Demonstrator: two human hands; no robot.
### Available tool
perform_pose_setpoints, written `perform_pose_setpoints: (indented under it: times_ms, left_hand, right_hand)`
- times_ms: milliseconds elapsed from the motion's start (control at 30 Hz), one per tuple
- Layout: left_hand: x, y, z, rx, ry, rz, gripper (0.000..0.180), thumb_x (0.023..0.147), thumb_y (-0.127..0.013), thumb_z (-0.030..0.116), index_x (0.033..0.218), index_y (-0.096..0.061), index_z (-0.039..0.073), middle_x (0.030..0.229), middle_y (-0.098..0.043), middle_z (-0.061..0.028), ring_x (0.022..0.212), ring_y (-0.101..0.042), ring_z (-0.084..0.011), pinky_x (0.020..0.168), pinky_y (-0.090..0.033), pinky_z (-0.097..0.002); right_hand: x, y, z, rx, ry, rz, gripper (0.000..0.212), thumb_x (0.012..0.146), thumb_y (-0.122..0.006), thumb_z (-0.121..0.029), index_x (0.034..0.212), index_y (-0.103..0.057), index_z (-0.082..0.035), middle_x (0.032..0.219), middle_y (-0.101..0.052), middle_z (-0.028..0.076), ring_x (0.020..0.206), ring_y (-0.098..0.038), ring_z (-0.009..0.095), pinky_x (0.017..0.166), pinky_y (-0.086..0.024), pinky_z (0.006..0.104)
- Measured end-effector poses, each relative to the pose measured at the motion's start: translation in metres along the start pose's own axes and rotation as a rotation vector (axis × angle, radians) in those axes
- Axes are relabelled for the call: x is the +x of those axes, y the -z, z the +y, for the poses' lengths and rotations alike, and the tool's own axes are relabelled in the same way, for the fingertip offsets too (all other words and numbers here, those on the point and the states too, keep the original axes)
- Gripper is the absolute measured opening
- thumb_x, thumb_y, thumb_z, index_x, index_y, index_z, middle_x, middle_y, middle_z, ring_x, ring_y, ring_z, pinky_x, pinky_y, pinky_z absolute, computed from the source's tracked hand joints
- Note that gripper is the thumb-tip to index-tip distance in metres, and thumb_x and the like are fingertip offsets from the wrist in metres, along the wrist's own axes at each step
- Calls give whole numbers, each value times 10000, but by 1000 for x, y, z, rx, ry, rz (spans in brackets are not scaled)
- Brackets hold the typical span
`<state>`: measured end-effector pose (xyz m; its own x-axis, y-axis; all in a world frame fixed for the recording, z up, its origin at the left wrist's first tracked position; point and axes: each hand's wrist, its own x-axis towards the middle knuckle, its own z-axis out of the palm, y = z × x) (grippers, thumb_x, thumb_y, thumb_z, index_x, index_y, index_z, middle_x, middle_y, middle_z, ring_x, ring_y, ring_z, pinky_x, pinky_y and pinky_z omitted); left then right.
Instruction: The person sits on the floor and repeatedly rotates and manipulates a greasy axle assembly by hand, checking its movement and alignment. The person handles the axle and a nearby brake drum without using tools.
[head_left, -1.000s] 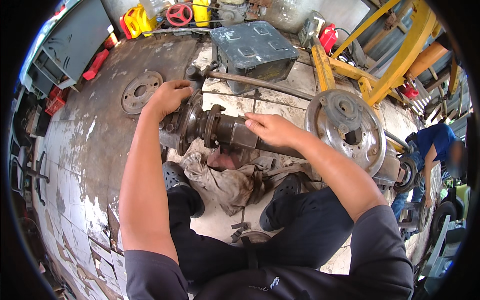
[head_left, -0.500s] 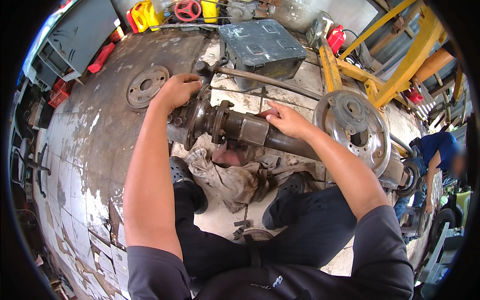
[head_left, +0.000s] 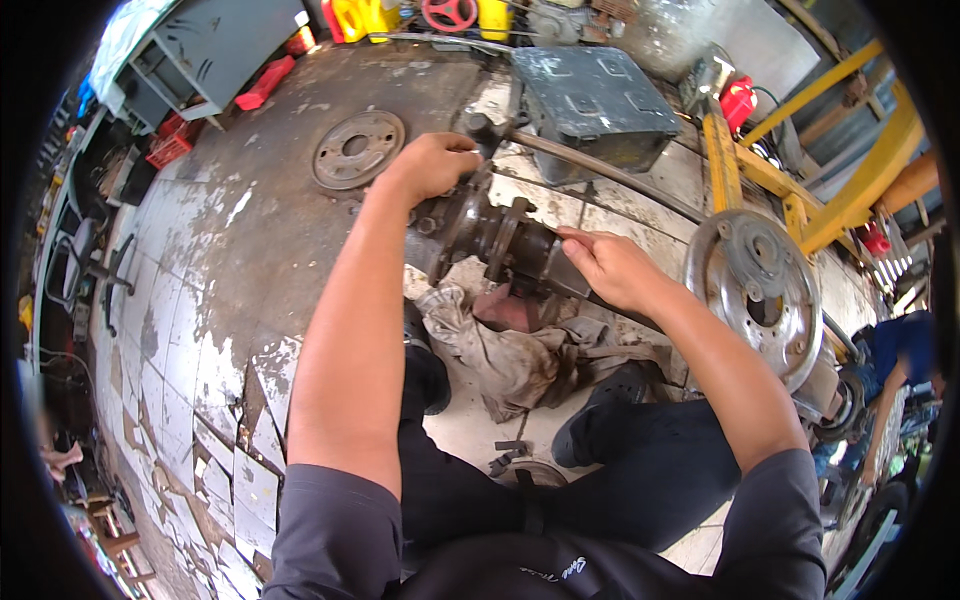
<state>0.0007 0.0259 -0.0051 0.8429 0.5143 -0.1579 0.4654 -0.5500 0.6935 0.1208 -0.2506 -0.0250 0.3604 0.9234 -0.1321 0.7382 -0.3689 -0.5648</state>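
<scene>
A greasy vehicle axle (head_left: 575, 276) with bolted flanges lies across in front of my legs. My left hand (head_left: 432, 168) grips its left end, fingers curled over the joint fitting (head_left: 487, 132) at the end of a long rod (head_left: 600, 175). My right hand (head_left: 612, 268) is closed at the top of the axle tube, fingers together; whatever lies under it is hidden, though a small reddish-brown sheet showed between thumb and fingers a moment ago. A round steel wheel hub (head_left: 800, 318) sits at the axle's right end. Beneath the axle are a reddish support (head_left: 508, 308) and a dirty rag (head_left: 500, 362).
A flat round metal plate (head_left: 385, 128) lies on the stained floor to the left. Beyond the axle stands a dark lidded box (head_left: 600, 85). A yellow frame (head_left: 722, 160) rises at the right, with another person (head_left: 885, 355) bent over nearby. A grey cabinet (head_left: 215, 50) stands far left.
The view has swung left, so everything sits farther right. My right hand has slid left along the tube toward the flange, and the reddish-brown sheet is no longer visible. My left hand keeps its place.
</scene>
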Motion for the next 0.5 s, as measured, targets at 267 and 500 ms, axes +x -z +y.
perform_pose_setpoints:
  times_ms: [267, 500]
  left_hand:
    - [7, -1, -6, -61, 21, -32, 531, 872, -711, 310, 1325, -635, 45, 1284, -668, -169, 1183, -622, -275, 1036, -452, -365]
    - [13, -5, -20, -14, -25, 16, 526, 832, -688, 370, 1265, -678, 73, 1219, -688, -198, 1140, -646, -342, 998, -480, -385]
  right_hand:
    - [2, -2, 13, -86, -188, -50, 527, 1049, -420, -445, 1276, -636, -21, 1041, -692, 275, 1002, -646, 460, 892, -508, 482]
    - [-1, 0, -2, -22, -116, -21, 681, 1062, -268, -544, 1129, -662, 8, 958, -674, 322, 968, -619, 518, 889, -495, 527]
